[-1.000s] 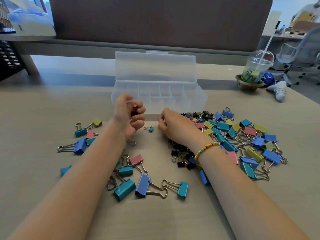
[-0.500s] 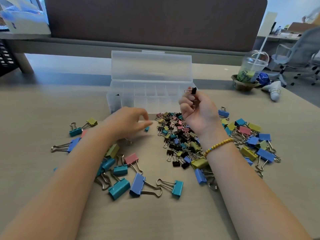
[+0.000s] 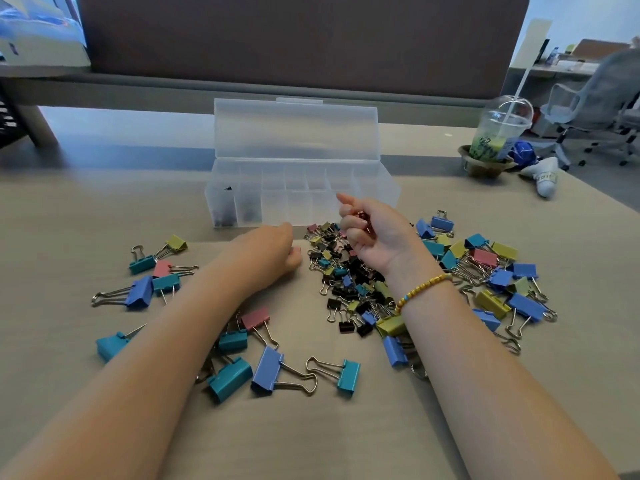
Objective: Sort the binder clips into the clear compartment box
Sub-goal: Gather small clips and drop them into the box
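Beige table [image 3: 485, 427] fills frame, dark partition along far edge; clear compartment box [image 3: 301, 199] at upper centre, lid upright, dark clips in its two leftmost cells; bare strip of table between box front and clips; small mixed clips [image 3: 349, 282] heaped at centre, large clips [image 3: 491, 271] spread right, more at lower left; left hand [image 3: 266, 252] knuckles up on table, fingers curled under, grip unclear; right hand [image 3: 374, 233] raised above heap, fingers curled round small clip; iced drink cup [image 3: 498, 136] near upper right edge.
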### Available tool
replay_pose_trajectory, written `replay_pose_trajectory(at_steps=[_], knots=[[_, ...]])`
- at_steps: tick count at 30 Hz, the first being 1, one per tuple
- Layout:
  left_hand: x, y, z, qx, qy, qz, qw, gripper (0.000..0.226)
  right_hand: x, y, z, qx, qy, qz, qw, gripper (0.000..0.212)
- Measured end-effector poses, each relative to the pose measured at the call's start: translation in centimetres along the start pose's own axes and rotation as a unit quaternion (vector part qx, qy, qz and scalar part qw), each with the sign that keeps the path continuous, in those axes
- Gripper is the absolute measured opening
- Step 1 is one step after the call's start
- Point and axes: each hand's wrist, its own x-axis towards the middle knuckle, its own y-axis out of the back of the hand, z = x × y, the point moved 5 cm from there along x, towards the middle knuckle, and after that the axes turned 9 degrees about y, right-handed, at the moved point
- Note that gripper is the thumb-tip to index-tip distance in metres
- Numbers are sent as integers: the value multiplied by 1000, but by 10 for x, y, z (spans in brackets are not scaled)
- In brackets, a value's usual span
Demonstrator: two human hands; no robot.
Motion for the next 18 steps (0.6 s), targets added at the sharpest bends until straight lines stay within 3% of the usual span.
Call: replay_pose_trajectory(at_steps=[2, 3, 4, 6, 7, 8, 9, 11, 13, 14, 15, 18], knots=[[3, 4, -2, -133, 43, 9, 990, 25, 1, 5, -3, -1, 4, 16, 1000, 19], [4, 6, -3, -241, 71, -6, 968, 30, 0, 7, -5, -4, 5, 18, 1000, 19], [4, 5, -4, -387, 102, -39, 916, 31, 0, 9, -8, -18, 8, 18, 1000, 19], [-1, 4, 1, -670, 146, -141, 714, 29, -2, 14, -16, -95, 26, 15, 995, 19], [-3, 6, 3, -755, 142, -170, 618, 29, -4, 16, -21, -141, 38, 13, 989, 21], [-4, 7, 3, -801, 135, -176, 556, 29, -5, 17, -26, -179, 48, 9, 983, 22], [-5, 9, 2, -826, 130, -171, 520, 30, -6, 18, -30, -211, 54, 1, 976, 24], [-5, 10, -1, -848, 135, -149, 491, 33, -8, 20, -36, -285, 55, -22, 957, 25], [-6, 9, -2, -838, 148, -122, 510, 37, -11, 19, -40, -391, 52, -44, 918, 25], [-5, 8, -1, -816, 154, -111, 546, 37, -13, 17, -41, -452, 47, -55, 889, 23], [-6, 9, 0, -778, 153, -97, 602, 36, -16, 14, -41, -519, 40, -66, 851, 20], [-6, 18, 4, -507, 88, -22, 857, 28, -25, 9, -37, -710, -1, -98, 697, 19]])
